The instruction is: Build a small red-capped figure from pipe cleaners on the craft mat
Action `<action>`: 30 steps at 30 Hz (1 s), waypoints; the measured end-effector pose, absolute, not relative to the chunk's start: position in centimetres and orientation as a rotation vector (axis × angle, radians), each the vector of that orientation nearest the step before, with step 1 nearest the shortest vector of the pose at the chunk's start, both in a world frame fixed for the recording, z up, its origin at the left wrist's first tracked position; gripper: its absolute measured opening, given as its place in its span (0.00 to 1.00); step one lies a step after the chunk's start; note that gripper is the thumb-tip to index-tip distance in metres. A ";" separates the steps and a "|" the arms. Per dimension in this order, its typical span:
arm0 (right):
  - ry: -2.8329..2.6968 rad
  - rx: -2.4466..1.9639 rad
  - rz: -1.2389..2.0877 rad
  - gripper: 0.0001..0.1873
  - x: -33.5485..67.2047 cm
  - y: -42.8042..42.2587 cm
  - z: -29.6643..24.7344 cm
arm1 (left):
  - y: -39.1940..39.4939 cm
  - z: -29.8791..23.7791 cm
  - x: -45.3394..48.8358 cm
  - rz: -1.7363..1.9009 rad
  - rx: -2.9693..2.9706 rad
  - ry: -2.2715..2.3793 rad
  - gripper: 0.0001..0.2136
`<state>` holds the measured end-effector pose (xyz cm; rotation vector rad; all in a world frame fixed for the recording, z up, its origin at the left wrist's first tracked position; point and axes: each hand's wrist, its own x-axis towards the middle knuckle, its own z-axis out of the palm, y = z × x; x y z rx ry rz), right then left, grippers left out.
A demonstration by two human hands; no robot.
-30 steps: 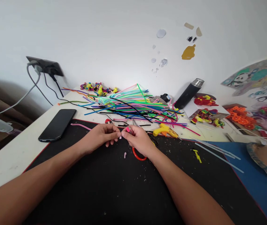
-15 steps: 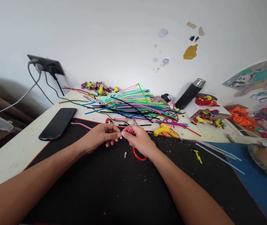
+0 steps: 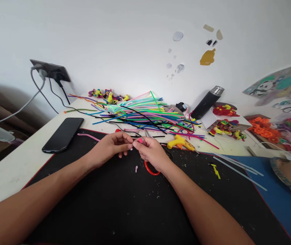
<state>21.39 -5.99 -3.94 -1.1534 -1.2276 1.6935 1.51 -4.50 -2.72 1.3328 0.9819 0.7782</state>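
My left hand (image 3: pixel 115 146) and my right hand (image 3: pixel 152 151) meet over the black mat, fingertips nearly touching. Between them a tiny pale pink piece (image 3: pixel 132 148) shows, pinched by the left thumb and finger. A small bright pink piece with some grey (image 3: pixel 141 140) sticks up from the right hand's closed fingers; its kind is unclear. Under the right hand lie scissors, their red handle (image 3: pixel 152 169) showing. A short pale pink bit (image 3: pixel 136 168) lies on the mat below. Beside the left wrist is a pink pipe cleaner (image 3: pixel 88 136). Behind the left hand a small red item (image 3: pixel 118 130) is mostly hidden.
A heap of coloured pipe cleaners (image 3: pixel 140 110) spreads along the back. A yellow glue gun (image 3: pixel 182 143) lies at right, beyond it clear glue sticks (image 3: pixel 240 170) and a black flask (image 3: pixel 208 101). A phone (image 3: pixel 63 134) rests at left. Small pipe-cleaner figures (image 3: pixel 223 127) sit back right.
The fingers of both hands have shifted slightly, and the left hand now covers more of the small red item behind it. Everything else stays put.
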 end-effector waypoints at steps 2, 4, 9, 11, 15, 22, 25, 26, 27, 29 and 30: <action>-1.235 -1.109 1.685 0.24 21.3 -6.0 -3.9 | -4.4 -2.8 1.4 0.777 1.348 0.991 0.18; -1.233 -1.084 1.686 0.24 21.3 -6.0 -3.9 | -4.3 -2.9 1.3 0.773 1.358 1.001 0.18; -1.204 -1.075 1.696 0.23 21.3 -6.0 -4.0 | -4.0 -2.9 1.1 0.781 1.322 1.024 0.18; -1.195 -1.080 1.702 0.23 21.2 -6.0 -3.9 | -3.9 -2.8 1.0 0.796 1.289 1.035 0.18; -1.230 -1.108 1.679 0.24 21.2 -6.1 -3.8 | -3.5 -2.7 0.7 0.836 1.237 1.043 0.17; -1.333 -1.087 1.659 0.25 21.3 -6.1 -4.2 | -3.1 -2.9 0.3 0.926 1.206 1.047 0.17; -1.495 -1.153 1.543 0.25 21.3 -6.3 -4.3 | -3.1 -2.8 0.3 0.916 1.203 1.057 0.18; -1.560 -1.182 1.489 0.26 21.3 -6.4 -4.2 | -3.0 -2.8 0.3 0.913 1.204 1.060 0.18; -1.624 -1.211 1.431 0.26 21.2 -6.5 -4.2 | -3.0 -2.8 0.3 0.911 1.206 1.063 0.19; -1.751 -1.261 1.301 0.27 21.1 -6.7 -4.1 | -3.0 -2.8 0.2 0.910 1.209 1.063 0.19; -1.805 -1.281 1.238 0.27 21.1 -6.7 -4.0 | -2.9 -2.8 0.2 0.910 1.209 1.058 0.20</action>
